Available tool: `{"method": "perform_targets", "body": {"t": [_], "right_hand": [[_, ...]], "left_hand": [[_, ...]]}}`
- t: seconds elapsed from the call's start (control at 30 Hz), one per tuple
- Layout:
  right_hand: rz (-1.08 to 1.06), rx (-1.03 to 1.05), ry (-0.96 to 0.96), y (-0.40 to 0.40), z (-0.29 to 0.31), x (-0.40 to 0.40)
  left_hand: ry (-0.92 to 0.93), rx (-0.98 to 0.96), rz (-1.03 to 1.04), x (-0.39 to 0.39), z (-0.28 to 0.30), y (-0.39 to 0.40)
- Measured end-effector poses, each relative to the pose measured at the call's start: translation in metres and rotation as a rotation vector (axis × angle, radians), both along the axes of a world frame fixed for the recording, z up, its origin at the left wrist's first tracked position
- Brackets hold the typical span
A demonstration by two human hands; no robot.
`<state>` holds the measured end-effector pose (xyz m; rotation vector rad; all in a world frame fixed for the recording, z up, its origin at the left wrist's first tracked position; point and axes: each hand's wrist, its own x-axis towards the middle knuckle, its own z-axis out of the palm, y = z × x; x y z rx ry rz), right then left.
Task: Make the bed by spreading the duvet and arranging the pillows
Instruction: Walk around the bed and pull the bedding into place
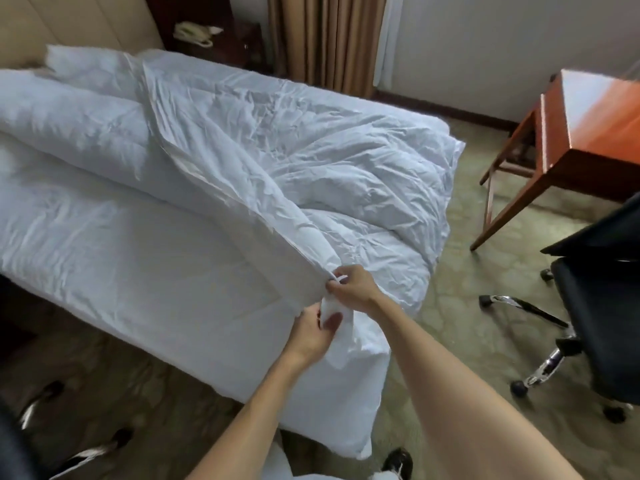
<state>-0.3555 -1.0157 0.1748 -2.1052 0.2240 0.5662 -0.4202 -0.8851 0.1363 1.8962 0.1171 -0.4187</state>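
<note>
The duvet [311, 161] corner is pinched by both the left hand [313, 336] and right hand [353, 289] at the bed [138, 271] foot edge; carpet [467, 289] lies open alongside.

The duvet [311, 161] was plain white, creased all over, and the sheet [145, 265] beneath it was the same white. The pillow [86, 64] at the head was white too. The headboard [69, 19] was pale beige. The curtain [325, 36] was tan-brown with vertical folds, against an off-white wall [502, 39]. The table [588, 123] was glossy reddish-brown wood. The chair [602, 306] was black with chrome legs. The carpet [485, 289] was olive-beige with a cloud-like mottled pattern. The telephone [194, 32] was cream.
</note>
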Motion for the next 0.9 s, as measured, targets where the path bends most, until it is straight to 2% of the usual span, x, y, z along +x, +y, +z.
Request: {"method": "perform_targets", "body": {"t": [0.17, 0.33, 0.6, 0.9], "right_hand": [[0.145, 0.065, -0.068, -0.068, 0.029, -0.017], [0.158, 0.147, -0.107, -0.151, 0.06, -0.027], [0.044, 0.14, -0.196, -0.267, 0.099, -0.009], [-0.001, 0.129, -0.247, -0.328, 0.117, 0.064]], "left_hand": [[-0.09, 0.011, 0.304, 0.003, 0.04, -0.068], [-0.151, -0.027, 0.429, 0.025, 0.095, -0.127], [-0.273, -0.134, 0.456, 0.064, 0.153, -0.223], [-0.265, -0.276, 0.394, 0.122, 0.159, -0.294]]}}
